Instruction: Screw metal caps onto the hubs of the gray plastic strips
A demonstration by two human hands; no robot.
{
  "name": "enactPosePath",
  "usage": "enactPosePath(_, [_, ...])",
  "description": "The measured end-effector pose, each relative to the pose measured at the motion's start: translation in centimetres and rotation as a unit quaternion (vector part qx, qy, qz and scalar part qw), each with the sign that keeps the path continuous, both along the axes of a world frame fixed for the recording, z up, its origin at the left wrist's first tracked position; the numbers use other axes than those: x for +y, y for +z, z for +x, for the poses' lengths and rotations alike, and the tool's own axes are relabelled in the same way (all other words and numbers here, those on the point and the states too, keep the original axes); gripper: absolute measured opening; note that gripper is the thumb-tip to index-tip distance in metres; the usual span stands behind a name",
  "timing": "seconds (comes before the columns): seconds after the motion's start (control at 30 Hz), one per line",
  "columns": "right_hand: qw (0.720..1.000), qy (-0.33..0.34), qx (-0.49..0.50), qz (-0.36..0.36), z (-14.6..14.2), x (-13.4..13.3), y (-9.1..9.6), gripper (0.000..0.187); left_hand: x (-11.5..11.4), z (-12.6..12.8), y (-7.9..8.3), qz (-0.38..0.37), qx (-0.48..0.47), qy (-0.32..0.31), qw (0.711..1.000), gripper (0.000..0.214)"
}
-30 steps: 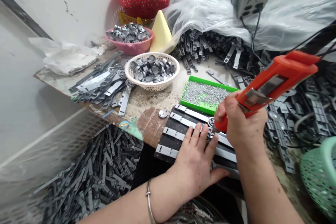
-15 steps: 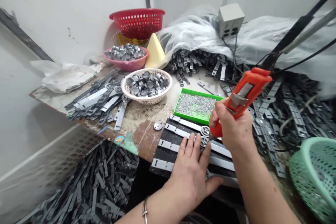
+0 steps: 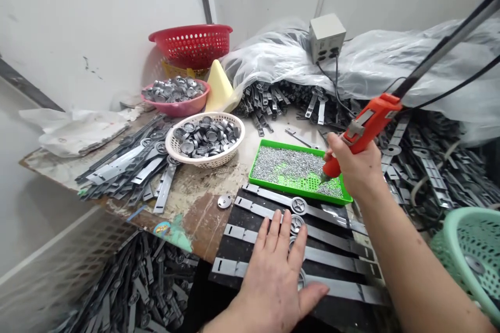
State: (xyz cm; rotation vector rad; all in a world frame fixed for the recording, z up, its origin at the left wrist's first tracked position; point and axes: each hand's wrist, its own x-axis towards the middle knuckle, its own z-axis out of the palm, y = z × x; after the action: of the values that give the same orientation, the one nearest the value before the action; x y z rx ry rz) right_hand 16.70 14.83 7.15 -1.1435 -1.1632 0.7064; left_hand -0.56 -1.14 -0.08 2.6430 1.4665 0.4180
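Note:
My right hand is closed round an orange electric screwdriver, whose tip dips into the green tray of small silver screws. My left hand lies flat and open on grey metal strips set side by side on a black jig at the table's front edge. Round metal discs sit on the strips just beyond my fingertips.
A white basket and a pink bowl hold round metal caps; a red basket stands behind. Piles of grey strips lie left, right and under the table. A grey box rests on plastic sheeting, a green basket at right.
My right hand lifted the screwdriver off the strips and carried it back to the screw tray. My left hand stayed flat on the strips. The view tilted upward.

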Motion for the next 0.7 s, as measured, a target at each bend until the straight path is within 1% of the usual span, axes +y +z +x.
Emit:
enactPosePath(0.1, [0.999,0.033,0.004,-0.011,-0.8,0.3,-0.3,0.030,0.0,-0.1,-0.2,0.008,-0.006,-0.003,1.000,0.085])
enactPosePath(0.37, [0.997,0.067,0.000,-0.031,-1.9,0.4,-1.2,0.032,0.1,-0.1,-0.3,-0.004,-0.009,-0.013,1.000,0.084])
enactPosePath(0.7, [0.998,0.056,-0.001,-0.023,-1.8,0.4,-1.4,0.030,0.1,-0.1,-0.2,-0.010,-0.007,-0.013,1.000,0.084])
